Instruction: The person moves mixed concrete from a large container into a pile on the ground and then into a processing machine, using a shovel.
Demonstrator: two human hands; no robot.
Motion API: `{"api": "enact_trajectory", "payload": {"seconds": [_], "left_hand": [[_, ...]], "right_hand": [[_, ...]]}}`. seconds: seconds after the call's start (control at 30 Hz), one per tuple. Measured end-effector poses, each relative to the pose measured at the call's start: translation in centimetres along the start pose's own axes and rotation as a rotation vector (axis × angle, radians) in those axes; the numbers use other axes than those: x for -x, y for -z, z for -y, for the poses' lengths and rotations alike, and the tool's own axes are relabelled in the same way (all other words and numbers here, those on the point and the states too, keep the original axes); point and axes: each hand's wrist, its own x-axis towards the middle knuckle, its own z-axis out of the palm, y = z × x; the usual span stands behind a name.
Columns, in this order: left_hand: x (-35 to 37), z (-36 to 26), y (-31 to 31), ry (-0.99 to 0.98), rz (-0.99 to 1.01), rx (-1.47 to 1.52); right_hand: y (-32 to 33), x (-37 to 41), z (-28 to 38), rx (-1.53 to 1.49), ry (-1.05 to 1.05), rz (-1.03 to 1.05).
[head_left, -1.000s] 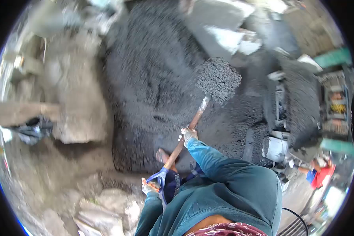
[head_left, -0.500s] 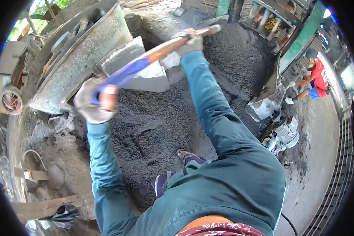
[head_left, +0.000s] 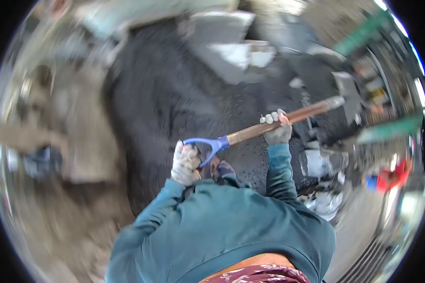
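Observation:
Both gloved hands hold a shovel [head_left: 250, 134] with a wooden shaft and a blue D-shaped grip. My left hand [head_left: 186, 163] is closed on the blue grip, close to my body. Farther along, my right hand [head_left: 278, 128] wraps round the wooden shaft from below, fingers curled over it. The shaft slants up to the right toward a metal socket, with a grey blade-like shape [head_left: 348, 96] at its end. Beneath lies a dark, wet-looking gravelly mix [head_left: 160, 94], blurred by motion.
Pale slabs [head_left: 229, 54] stand at the far edge of the dark mix. A grey motor [head_left: 323, 203] sits at the right. Beyond it is a person in a red shirt [head_left: 395, 175]. Green posts [head_left: 389, 129] rise at the right, and a wooden board [head_left: 28, 137] lies at the left.
The shovel has come down and nearer my body, its far end swinging to the right. Both hands keep hold of it. My view has also turned, shifting the surroundings.

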Motion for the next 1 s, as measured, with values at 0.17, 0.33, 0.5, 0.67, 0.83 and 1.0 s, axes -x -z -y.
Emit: {"api": "enact_trajectory", "payload": {"seconds": [0.17,0.33,0.5,0.67,0.83,1.0], "left_hand": [[11.3,-1.7,10.4,0.475,0.046,-0.168],[21.7,-5.8,13.7,0.679,-0.495,-0.361],[24.8,-15.3,13.0,0.956,-0.660,-0.672],[18.6,-24.4,8.9,1.000,-0.890,-0.474],[12.1,-24.2,2.3,0.817,-1.283,1.293],[9.7,-8.5,-11.9,1.599,-0.944,2.029]], "right_hand": [[-4.1,9.3,-11.8,0.126,-0.349,0.065],[-5.0,15.4,-17.9,0.114,-0.856,-0.072],[-0.3,17.4,-22.4,0.291,-1.028,-0.454],[7.6,15.6,-23.1,0.383,-1.155,-0.359],[11.1,8.9,-20.5,0.222,-1.549,-0.200],[4.5,9.1,-16.3,0.669,-1.802,0.314]]}}
